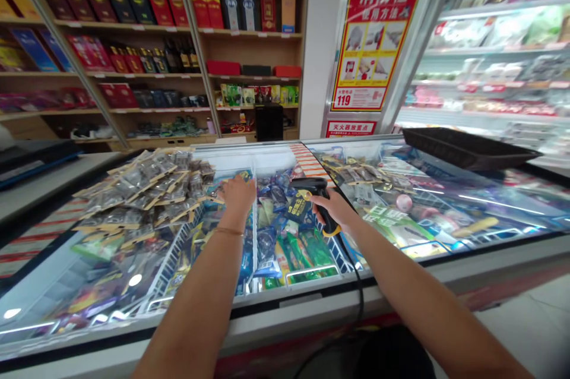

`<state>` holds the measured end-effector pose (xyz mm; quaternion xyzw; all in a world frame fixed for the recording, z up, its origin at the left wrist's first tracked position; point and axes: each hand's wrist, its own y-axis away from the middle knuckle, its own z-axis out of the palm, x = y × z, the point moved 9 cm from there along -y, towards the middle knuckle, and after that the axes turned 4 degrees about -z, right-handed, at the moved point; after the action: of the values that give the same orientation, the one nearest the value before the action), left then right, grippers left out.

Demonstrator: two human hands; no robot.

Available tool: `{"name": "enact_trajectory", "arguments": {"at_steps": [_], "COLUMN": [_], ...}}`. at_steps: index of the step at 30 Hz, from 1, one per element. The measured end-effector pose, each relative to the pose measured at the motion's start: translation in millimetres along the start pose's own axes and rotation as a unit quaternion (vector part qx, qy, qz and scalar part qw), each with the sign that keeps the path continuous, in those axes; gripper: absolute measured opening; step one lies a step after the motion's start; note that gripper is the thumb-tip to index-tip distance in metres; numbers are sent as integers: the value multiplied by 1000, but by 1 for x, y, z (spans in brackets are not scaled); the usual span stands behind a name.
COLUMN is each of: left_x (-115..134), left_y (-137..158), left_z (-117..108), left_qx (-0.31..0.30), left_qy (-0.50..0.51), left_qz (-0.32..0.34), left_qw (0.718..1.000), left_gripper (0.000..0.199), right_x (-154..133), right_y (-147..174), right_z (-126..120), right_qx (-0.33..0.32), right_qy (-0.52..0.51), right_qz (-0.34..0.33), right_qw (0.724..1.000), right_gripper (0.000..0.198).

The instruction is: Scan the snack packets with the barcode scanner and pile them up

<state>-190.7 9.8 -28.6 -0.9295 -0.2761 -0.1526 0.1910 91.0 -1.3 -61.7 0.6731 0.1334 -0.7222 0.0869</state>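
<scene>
My right hand point(332, 209) grips a black and yellow barcode scanner point(330, 226), its head pointing left above the open freezer section. From the scanner a black cable point(360, 290) hangs over the freezer's front edge. My left hand point(239, 193) is palm down over the left side of the open section, close to a blue and yellow package point(244, 175). Its fingertips are hidden, so any grip there does not show. Below the hands, wire baskets point(255, 230) hold many wrapped packs, among them green packs point(307, 248) and a dark pack with yellow lettering point(297, 208).
Many small brown-edged packets point(151, 186) are heaped on the left glass lid, more packets point(363, 172) on the right lid. A black tray point(467, 147) rests at the right rear. Shelves of boxes point(162, 5) stand behind, a lit refrigerated display point(499, 49) at right.
</scene>
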Motion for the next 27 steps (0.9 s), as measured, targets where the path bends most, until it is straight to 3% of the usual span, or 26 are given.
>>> {"name": "enact_trajectory", "arguments": {"at_steps": [3, 5, 8, 12, 18, 22, 27], "left_x": [-12, -26, -41, -38, -32, -29, -9], "left_y": [-6, -10, -14, -15, -18, -21, -19], "left_z": [-11, -9, 4, 16, 10, 16, 14], "left_qx": [62, 72, 41, -2, -26, -95, -83], "left_qy": [14, 14, 6, 1, 6, 95, 297], "left_qz": [-13, -44, -72, -58, -50, -51, -22], "left_qw": [998, 996, 997, 998, 998, 990, 951], "left_gripper": [45, 42, 42, 41, 50, 45, 18], "right_x": [-2, -4, -6, -5, -4, -4, -5], "right_y": [0, 1, 2, 3, 3, 4, 6], "right_z": [-7, -6, -3, -3, -4, -2, 0], "right_qx": [14, 10, 1, 2, 3, -3, -8], "right_qy": [-6, -7, -2, 8, 16, 23, 36], "right_qz": [-2, 0, -4, -4, 3, 3, 0], "right_qw": [1000, 1000, 1000, 1000, 1000, 1000, 999], "right_gripper": [37, 38, 38, 36, 37, 37, 38]}}
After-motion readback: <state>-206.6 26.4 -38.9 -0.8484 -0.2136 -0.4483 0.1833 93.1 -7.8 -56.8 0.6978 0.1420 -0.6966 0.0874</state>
